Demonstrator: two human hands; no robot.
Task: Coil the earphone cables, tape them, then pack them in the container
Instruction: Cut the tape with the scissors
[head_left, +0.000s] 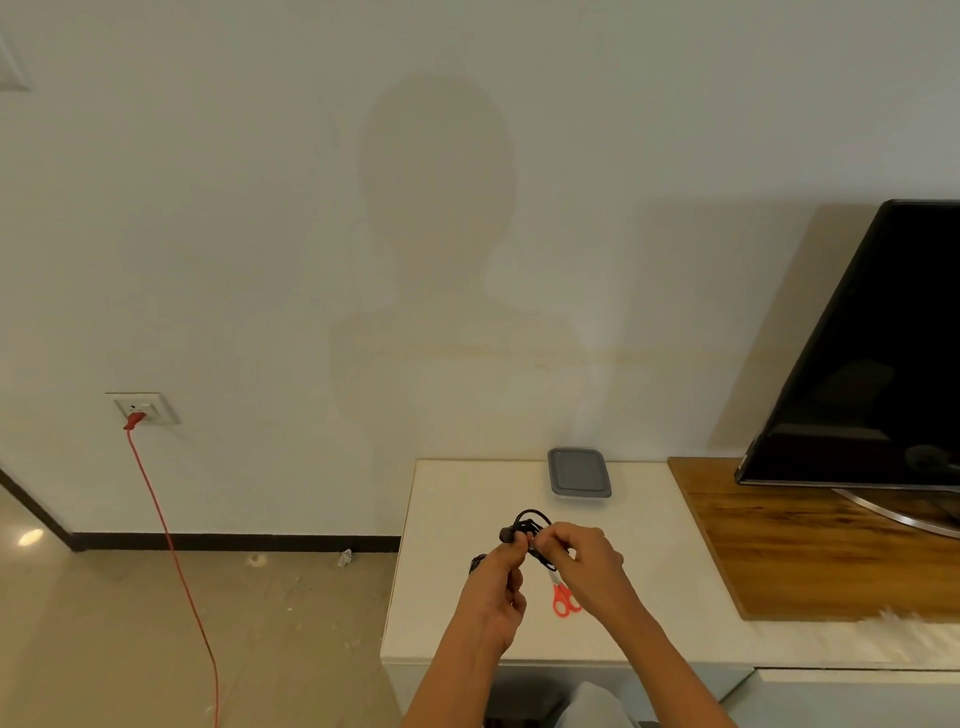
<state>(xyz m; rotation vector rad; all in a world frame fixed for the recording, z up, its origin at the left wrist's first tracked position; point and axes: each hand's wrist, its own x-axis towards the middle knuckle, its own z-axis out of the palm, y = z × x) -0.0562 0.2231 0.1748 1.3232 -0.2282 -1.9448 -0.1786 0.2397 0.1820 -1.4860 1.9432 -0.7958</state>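
The 2 hands meet in the air above the near half of the worktop (457, 499), both closed on the same black earphone cable (529, 524). The left hand (497, 584) has its fingers curled and pinches the bundle from below, next to a rounded black end piece, while the right hand (583, 560) pinches it from the right with fingertips drawn together. Several loops of the cable stand up between and above the fingertips. How tightly they are wound cannot be made out. A small dark object (477, 564) shows just left of the left hand, too hidden to identify. Red-handled scissors (565, 600) lie on the worktop below the right hand, their blades partly covered by it. Farther back, near the wall (260, 208), the container (577, 473) sits with its grey lid on, well apart from the hands. To the right the white worktop adjoins a wooden surface (779, 540) carrying a dark television (872, 364). On the left, a red cord (171, 545) runs from a wall socket (143, 408) down to the floor (156, 623). A person's shadow (436, 208) falls on the wall.
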